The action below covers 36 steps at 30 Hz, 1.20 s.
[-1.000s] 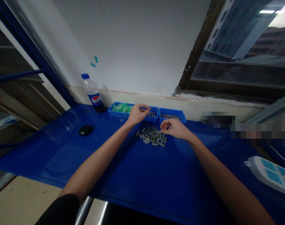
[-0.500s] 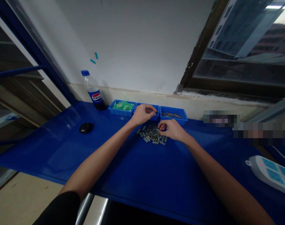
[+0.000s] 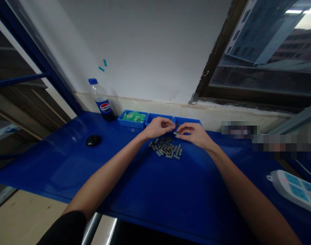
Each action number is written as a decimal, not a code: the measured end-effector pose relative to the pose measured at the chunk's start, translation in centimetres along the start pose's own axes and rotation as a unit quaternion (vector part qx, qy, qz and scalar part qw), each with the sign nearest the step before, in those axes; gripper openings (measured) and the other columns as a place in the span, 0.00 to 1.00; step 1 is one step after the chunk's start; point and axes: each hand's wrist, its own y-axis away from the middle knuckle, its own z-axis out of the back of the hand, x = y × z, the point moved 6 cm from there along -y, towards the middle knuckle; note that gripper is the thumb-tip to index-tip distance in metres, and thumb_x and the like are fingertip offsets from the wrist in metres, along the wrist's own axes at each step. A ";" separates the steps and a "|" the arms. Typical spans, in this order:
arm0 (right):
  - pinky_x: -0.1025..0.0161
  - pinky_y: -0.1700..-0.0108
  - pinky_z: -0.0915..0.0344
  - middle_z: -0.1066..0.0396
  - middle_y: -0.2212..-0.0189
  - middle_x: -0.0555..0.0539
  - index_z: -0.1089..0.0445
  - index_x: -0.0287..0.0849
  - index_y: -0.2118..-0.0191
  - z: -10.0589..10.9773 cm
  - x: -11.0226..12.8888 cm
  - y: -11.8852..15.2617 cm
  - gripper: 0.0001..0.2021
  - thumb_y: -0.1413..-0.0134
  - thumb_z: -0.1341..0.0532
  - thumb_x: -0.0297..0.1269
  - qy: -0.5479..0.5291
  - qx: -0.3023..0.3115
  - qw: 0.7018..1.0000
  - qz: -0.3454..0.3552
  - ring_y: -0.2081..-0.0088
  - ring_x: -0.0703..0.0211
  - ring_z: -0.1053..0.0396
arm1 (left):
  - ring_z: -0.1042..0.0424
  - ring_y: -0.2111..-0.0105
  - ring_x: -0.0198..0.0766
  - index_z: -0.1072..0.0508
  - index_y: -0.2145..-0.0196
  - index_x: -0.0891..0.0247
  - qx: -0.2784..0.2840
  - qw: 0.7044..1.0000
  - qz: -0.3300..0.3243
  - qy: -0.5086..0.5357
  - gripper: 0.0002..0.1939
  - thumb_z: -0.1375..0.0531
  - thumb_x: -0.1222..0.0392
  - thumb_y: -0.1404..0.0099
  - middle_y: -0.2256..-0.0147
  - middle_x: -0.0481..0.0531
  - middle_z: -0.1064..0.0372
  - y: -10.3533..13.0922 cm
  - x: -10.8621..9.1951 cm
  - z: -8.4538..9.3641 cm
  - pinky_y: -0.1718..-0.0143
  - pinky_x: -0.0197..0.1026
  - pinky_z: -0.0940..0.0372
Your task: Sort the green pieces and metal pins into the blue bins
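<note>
Left sleeve (image 3: 65,228): plain black, ends near the elbow
Left hand (image 3: 160,128): bare, thin wrist
Right hand (image 3: 193,135): bare, thin wrist

Here on the bottle (image 3: 101,96), a blue label (image 3: 100,104) carries the round red, white and blue Pepsi logo (image 3: 105,107), its lettering too small to read!

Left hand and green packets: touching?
Apart. The head view shows the left end of the middle bin between the left hand and the green packets.
</note>
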 end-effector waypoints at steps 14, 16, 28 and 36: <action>0.54 0.56 0.27 0.24 0.65 0.45 0.28 0.45 0.68 1.1 1.5 0.2 0.12 0.49 0.29 0.46 0.109 -0.100 0.986 0.082 0.65 0.54 0.26 | 0.21 0.68 0.37 0.19 0.62 0.66 -0.015 0.993 0.059 0.104 0.09 0.31 0.62 0.42 0.67 0.56 0.19 0.0 0.0 0.4 0.57 0.44 0.25; 0.56 0.60 0.28 0.24 0.70 0.47 0.27 0.44 0.67 0.9 1.0 0.1 0.11 0.48 0.30 0.45 0.137 -0.055 0.988 0.053 0.68 0.55 0.27 | 0.20 0.65 0.39 0.19 0.63 0.66 -0.068 0.990 0.070 0.097 0.10 0.31 0.63 0.44 0.66 0.56 0.19 0.1 0.5 1.6 0.56 0.44 0.24; 0.62 0.65 0.28 0.19 0.56 0.45 0.20 0.44 0.55 -0.3 -2.2 1.2 0.18 0.55 0.34 0.28 0.205 0.226 0.951 -0.048 0.67 0.57 0.21 | 0.20 0.63 0.40 0.18 0.59 0.68 -0.159 0.986 0.060 -0.001 0.12 0.37 0.61 0.38 0.62 0.59 0.18 -0.1 2.2 3.5 0.56 0.43 0.25; 0.62 0.65 0.29 0.18 0.68 0.47 0.18 0.43 0.59 -0.8 -3.5 0.9 0.14 0.54 0.32 0.30 0.220 0.238 0.944 -0.067 0.68 0.55 0.22 | 0.21 0.63 0.40 0.17 0.60 0.64 0.058 0.991 -0.007 -0.118 0.11 0.36 0.59 0.37 0.62 0.56 0.18 0.2 -0.2 0.2 0.58 0.42 0.28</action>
